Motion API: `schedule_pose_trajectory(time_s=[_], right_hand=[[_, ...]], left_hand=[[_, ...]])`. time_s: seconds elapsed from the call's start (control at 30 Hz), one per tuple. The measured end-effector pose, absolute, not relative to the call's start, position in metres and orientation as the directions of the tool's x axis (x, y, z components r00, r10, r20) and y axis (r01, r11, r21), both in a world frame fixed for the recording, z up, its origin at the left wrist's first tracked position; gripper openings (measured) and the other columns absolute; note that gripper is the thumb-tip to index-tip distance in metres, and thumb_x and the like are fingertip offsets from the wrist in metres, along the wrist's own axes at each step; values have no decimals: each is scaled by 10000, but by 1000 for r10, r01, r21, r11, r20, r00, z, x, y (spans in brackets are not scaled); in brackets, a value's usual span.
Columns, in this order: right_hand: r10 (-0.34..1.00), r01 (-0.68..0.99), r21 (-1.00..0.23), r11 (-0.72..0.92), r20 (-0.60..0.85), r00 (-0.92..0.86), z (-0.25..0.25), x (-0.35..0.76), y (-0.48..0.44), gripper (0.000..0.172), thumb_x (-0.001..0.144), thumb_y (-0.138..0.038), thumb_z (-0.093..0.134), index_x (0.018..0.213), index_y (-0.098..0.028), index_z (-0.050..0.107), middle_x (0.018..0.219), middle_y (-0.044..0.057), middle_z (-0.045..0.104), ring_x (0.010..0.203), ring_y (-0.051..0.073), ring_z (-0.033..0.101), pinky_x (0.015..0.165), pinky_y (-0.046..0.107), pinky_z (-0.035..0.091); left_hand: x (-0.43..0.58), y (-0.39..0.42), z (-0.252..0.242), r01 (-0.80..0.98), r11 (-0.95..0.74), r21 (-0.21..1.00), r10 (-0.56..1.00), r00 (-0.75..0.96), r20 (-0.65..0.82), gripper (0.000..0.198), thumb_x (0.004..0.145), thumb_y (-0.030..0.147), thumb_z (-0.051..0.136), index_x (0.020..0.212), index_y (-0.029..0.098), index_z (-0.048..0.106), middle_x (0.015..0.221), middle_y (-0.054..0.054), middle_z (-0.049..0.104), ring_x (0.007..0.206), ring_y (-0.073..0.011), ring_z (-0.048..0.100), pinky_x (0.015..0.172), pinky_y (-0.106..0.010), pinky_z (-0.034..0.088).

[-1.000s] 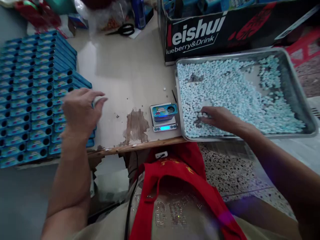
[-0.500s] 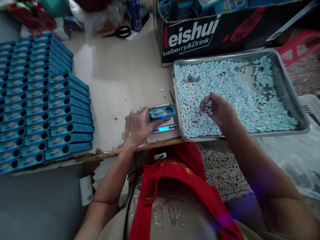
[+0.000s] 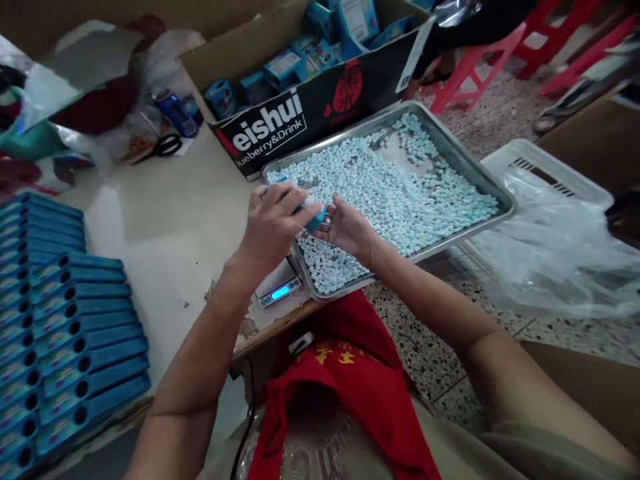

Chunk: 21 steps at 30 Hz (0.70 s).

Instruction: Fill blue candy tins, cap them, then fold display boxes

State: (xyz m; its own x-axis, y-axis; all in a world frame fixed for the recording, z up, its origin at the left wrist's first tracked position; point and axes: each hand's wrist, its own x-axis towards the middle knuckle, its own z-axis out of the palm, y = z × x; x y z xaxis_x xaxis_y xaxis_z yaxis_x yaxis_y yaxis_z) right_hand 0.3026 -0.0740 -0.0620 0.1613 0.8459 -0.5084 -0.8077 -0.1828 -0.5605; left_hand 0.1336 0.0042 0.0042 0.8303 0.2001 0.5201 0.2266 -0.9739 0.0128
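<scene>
My left hand (image 3: 267, 223) is wrapped around a small blue tin (image 3: 317, 219), tilted over the near left part of a metal tray (image 3: 463, 235). Much of the tin is hidden behind the fingers. Cupped with its fingers apart, my right hand (image 3: 353, 230) is held at the tin's lower end; whether it touches the tin I cannot tell. Pale blue candies (image 3: 390, 193) cover most of the tray. Below my left hand, a small digital scale (image 3: 281, 292) with a lit display sits at the table edge.
Rows of stacked blue tins (image 3: 107, 333) stand on the left of the table (image 3: 150, 220). Behind the tray is a black cardboard box (image 3: 320, 110) with more tins. Scissors (image 3: 163, 145) and a blue can (image 3: 175, 113) lie at the back. Clear plastic (image 3: 555, 247) hangs at right.
My left hand has lifted the tin off the scale and tilted it over the tray. My right hand has moved left from the candies to the tin. The view has swung right.
</scene>
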Motion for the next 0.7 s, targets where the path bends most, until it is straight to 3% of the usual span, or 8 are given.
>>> schedule_pose_trajectory(time_s=[0.1,0.27,0.4,0.57,0.7], right_hand=[[829,-894,-405,-192,-555,74,-59,307,-73,390,1144,-538,369,1032,-237,590,822,39,662,753,194,660,715,334,645],[798,-935,-303,-185,-601,36,-57,309,-72,381,1160,-479,312,1069,-222,578,806,36,623,744,190,648,666,309,648],[811,-948,-283,-148,-584,48,-57,311,-73,373,1160,-450,332,1098,-197,600,897,67,643,755,183,634,638,280,627],[825,-941,-299,-158,-563,41,-55,310,-74,330,1149,-395,365,1059,-201,616,928,79,661,790,198,618,716,324,647],[827,-921,-326,-213,-563,9,-56,308,-75,290,1119,-423,433,1062,-220,632,925,72,660,841,228,646,789,399,659]], left_hand=[[145,15,1,220,-975,32,203,820,535,246,1055,193,633,1181,314,806,1161,-57,775,1199,-271,644,1094,-465,429],[148,11,4,233,-967,106,253,797,548,229,1070,238,641,1149,351,824,1170,-29,787,1203,-249,663,1113,-446,411],[147,7,0,281,-952,122,301,794,528,221,1081,272,631,1130,371,822,1145,-13,799,1177,-249,669,1149,-471,366],[139,13,-14,373,-915,154,390,721,573,240,1034,260,685,1167,406,821,1138,-6,809,1130,-268,669,1146,-497,391],[120,11,-27,429,-841,330,539,605,586,247,951,239,752,1161,346,825,1127,-22,812,1060,-270,709,1030,-461,514]])
